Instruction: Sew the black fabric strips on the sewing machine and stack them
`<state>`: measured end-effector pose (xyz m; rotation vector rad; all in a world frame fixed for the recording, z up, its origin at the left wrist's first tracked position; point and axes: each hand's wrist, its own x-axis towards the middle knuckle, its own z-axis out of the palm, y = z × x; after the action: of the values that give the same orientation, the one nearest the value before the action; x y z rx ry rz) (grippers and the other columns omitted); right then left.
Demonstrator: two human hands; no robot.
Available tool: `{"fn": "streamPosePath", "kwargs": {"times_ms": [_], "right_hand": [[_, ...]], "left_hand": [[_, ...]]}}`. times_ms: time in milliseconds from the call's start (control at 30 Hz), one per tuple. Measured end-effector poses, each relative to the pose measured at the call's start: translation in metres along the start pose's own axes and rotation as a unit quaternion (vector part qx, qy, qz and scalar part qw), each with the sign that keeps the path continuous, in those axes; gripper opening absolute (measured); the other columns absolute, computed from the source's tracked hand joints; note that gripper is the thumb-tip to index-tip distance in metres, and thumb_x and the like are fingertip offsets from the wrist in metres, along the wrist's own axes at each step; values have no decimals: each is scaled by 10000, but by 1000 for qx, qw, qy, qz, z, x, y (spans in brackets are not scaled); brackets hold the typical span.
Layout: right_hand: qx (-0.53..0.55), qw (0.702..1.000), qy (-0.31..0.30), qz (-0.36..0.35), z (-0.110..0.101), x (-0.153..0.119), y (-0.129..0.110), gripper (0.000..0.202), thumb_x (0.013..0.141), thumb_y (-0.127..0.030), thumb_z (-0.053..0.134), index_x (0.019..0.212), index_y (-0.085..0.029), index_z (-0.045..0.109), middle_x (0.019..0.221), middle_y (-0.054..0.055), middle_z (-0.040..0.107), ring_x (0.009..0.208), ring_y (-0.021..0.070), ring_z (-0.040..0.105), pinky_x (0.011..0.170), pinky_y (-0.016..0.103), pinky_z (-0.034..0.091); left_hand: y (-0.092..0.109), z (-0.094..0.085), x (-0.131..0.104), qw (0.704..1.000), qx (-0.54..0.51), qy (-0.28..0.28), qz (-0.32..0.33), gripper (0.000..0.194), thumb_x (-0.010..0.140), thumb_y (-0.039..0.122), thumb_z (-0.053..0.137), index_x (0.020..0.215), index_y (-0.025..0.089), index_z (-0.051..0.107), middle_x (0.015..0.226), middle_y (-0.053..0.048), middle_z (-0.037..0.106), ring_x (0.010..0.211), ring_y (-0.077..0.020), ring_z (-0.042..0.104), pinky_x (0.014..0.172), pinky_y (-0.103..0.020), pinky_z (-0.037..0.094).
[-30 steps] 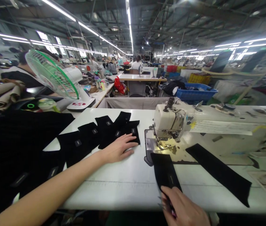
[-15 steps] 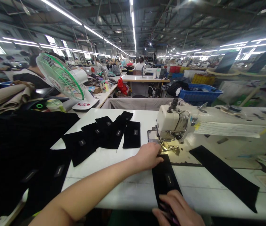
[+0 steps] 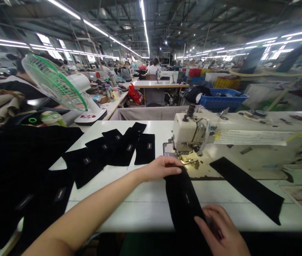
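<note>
A black fabric strip with a small label lies lengthwise before the sewing machine, its near end hanging over the table's front edge. My left hand pinches the strip's far end between thumb and fingers, just left of the presser foot. Nearer to me, my right hand grips the strip's right edge, thumb on top and fingers curled. Something dark shows inside its palm, too shaded to name. Right of the strip, a second black piece lies flat on the table.
Several labelled black pieces overlap on the white table. A large heap of black fabric covers the left side. Beyond it stands a green-rimmed fan. A blue crate sits behind the machine.
My right hand has moved from the strip's near end to its right edge, up and rightward. The strip's far end has shifted slightly left with my left hand. The camera view has turned a little.
</note>
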<state>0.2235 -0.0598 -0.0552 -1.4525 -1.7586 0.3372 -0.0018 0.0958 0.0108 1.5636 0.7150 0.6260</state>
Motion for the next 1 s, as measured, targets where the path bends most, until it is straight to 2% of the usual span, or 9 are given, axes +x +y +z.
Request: {"fn": "streamPosePath", "kwargs": {"times_ms": [100,233,300,367,467,567,733,867,1000], "right_hand": [[88,993,-57,53,4,7,-8,313,981,-458,557,851,-214,704,812,31,723,721,161,725,665,168,584],[140,983,-7,121,17,-1,-22,370,997,-479,512,1146,-200,705,984,80,752,900,212,739,781,251,604],[142,979,15,143,24,-6,-27,390,980,-481,550,1216,-192,663,903,67,743,800,199,733,712,244,605],[139,980,6,145,28,-9,-29,308,960,-469,594,1083,-202,684,768,24,705,642,162,684,604,205,573],[140,985,-21,95,27,-9,-29,263,971,-430,579,861,-217,688,751,11,681,612,141,641,599,195,551],[145,988,-36,29,21,-5,-24,182,969,-310,560,1053,-224,697,884,24,708,581,117,618,582,186,556],[112,980,-89,-140,7,1,-10,420,915,-43,439,1248,-210,633,1006,59,711,846,143,712,743,209,592],[40,982,-97,-156,1,1,-4,549,837,31,392,1272,-198,636,1024,70,686,729,110,693,638,180,577],[-33,978,-109,-172,0,-1,-2,562,778,15,410,1258,-170,636,1058,103,697,794,156,701,665,230,589]], "left_hand": [[1,-8,8,999,18,46,-14,142,854,298,709,869,157,709,848,-2,691,818,-137,634,837,-276,498],[-4,-15,19,991,75,106,-43,141,848,291,671,830,152,685,725,17,644,682,-115,591,681,-233,478],[-8,-15,25,979,158,118,-60,107,831,252,660,826,150,691,686,16,638,643,-119,587,632,-226,478],[-14,-14,30,957,255,126,-60,79,809,220,663,800,154,705,681,10,643,632,-129,587,620,-234,488],[-21,-9,36,930,335,148,-39,60,790,182,669,762,166,720,779,-20,671,738,-164,610,732,-284,517],[-24,-7,39,919,364,150,-9,105,819,148,634,797,171,734,867,-49,680,857,-194,628,854,-324,511],[-27,-7,37,905,400,140,26,125,826,114,616,806,178,722,841,-42,671,821,-189,638,793,-306,524],[-27,-7,37,896,408,174,12,63,798,143,661,748,176,680,793,-24,654,787,-186,622,738,-296,511],[-22,-10,36,895,417,162,1,53,788,144,658,757,173,690,777,-20,633,756,-173,610,718,-281,503]]}}
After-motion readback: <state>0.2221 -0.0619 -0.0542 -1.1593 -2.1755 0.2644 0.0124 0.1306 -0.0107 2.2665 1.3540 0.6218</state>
